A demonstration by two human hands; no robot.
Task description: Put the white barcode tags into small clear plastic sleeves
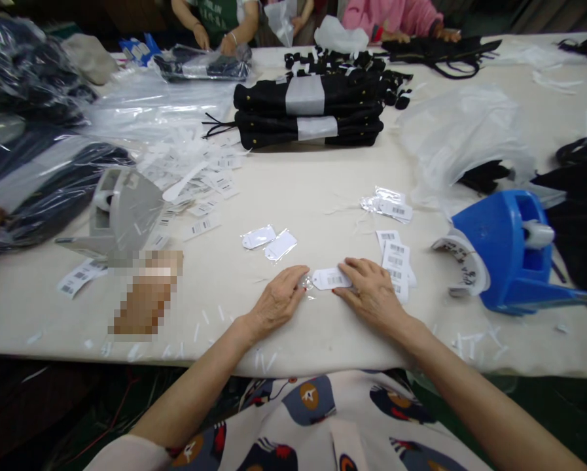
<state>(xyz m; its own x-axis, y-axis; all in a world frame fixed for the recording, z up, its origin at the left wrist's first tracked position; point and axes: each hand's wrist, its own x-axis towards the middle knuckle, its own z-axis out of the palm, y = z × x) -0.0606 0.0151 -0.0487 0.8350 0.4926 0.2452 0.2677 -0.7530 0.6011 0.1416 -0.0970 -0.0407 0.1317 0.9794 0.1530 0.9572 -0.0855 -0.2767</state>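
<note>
Near the cream table's (298, 196) front edge, the left hand (276, 302) and right hand (372, 291) lie flat, fingers spread, apparently pinning a white barcoded paper tag in clear sleeve (330, 279) between them; a blue plastic tape dispenser (509, 252) sits toward the right edge.

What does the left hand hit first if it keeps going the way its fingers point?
Most likely the white barcode tag, just past the left hand fingertips, up and to the right. The right hand already rests on the tag's far end.
</note>
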